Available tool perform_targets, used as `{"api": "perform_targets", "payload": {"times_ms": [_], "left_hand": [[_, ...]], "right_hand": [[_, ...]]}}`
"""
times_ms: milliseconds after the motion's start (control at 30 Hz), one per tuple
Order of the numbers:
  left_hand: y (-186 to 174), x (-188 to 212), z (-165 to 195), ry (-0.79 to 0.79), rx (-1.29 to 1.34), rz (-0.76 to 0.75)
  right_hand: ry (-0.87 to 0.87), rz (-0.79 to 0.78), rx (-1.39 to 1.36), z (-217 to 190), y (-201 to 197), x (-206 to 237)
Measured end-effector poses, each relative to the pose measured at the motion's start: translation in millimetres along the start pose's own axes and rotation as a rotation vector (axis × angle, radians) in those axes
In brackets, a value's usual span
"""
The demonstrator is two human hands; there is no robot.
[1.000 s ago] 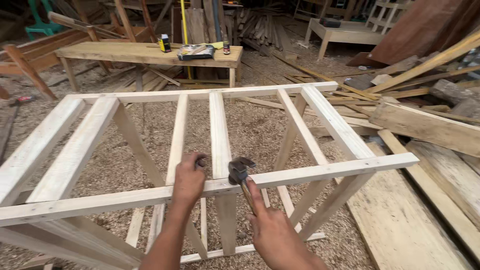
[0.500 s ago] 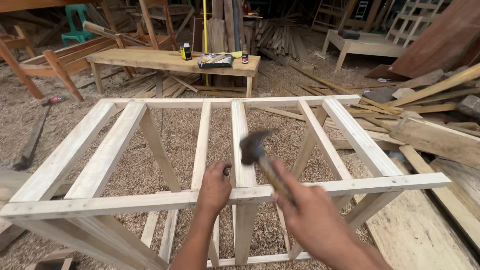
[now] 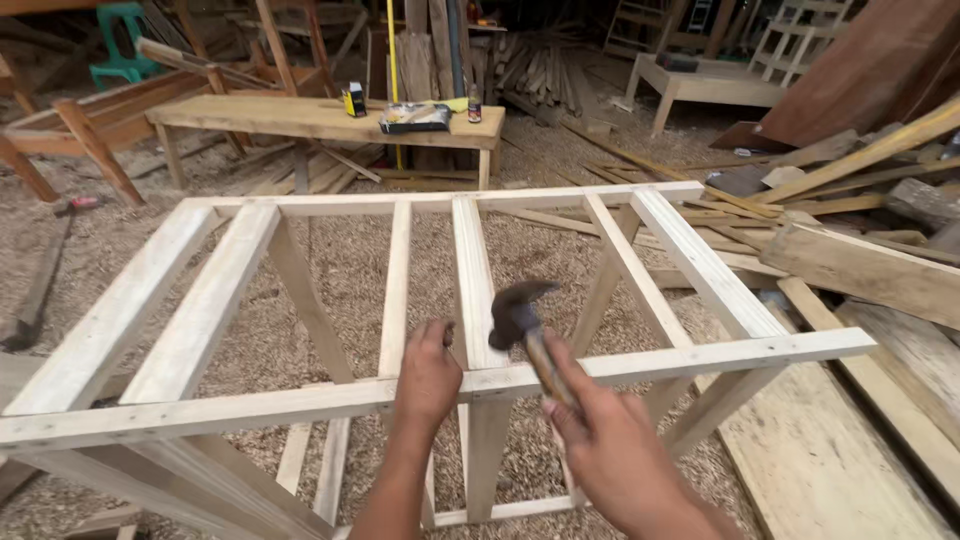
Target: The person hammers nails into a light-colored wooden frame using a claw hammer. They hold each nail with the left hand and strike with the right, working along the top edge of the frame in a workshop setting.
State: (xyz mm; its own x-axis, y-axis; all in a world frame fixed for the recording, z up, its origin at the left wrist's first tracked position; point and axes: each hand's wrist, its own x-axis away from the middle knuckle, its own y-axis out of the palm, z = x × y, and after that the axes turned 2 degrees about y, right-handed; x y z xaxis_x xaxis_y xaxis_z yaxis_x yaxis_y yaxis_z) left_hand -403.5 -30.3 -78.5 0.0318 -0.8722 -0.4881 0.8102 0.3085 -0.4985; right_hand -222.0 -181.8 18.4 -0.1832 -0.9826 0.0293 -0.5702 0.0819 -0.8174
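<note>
A pale wooden slatted frame [image 3: 230, 400] stands before me on the sawdust floor. My left hand [image 3: 427, 377] rests on its near rail where a middle slat [image 3: 473, 280] meets it, fingers pinched together; whether they hold a nail is too small to tell. My right hand [image 3: 610, 450] grips the wooden handle of a claw hammer [image 3: 519, 313]. The dark hammer head hovers just above the rail, right beside my left fingers.
A low wooden bench [image 3: 300, 118] at the back carries a small yellow box, a tray and a can. Loose planks [image 3: 860, 260] pile up on the right. More frames and timber stand behind. Another hammer with a red handle [image 3: 60, 215] lies left.
The hammer rose after touching the rail a second ago and has now come down close to the rail again. My left hand has stayed on the joint.
</note>
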Motion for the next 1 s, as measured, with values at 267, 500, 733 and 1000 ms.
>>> {"api": "perform_targets", "payload": {"times_ms": [267,500,733,1000], "left_hand": [[1,1,-1,-0.066,-0.029,-0.061],[-7,-2,9,-0.098,-0.039,-0.108],[-9,-1,11,-0.112,-0.031,-0.124],[-11,-2,16,-0.079,-0.054,-0.132]], "right_hand": [[-0.384,0.149,-0.109,-20,17,22],[0.112,-0.045,-0.113,-20,-26,21],[-0.388,0.366,0.002,-28,-1,20],[0.085,-0.035,-0.071,-20,-9,21]]}}
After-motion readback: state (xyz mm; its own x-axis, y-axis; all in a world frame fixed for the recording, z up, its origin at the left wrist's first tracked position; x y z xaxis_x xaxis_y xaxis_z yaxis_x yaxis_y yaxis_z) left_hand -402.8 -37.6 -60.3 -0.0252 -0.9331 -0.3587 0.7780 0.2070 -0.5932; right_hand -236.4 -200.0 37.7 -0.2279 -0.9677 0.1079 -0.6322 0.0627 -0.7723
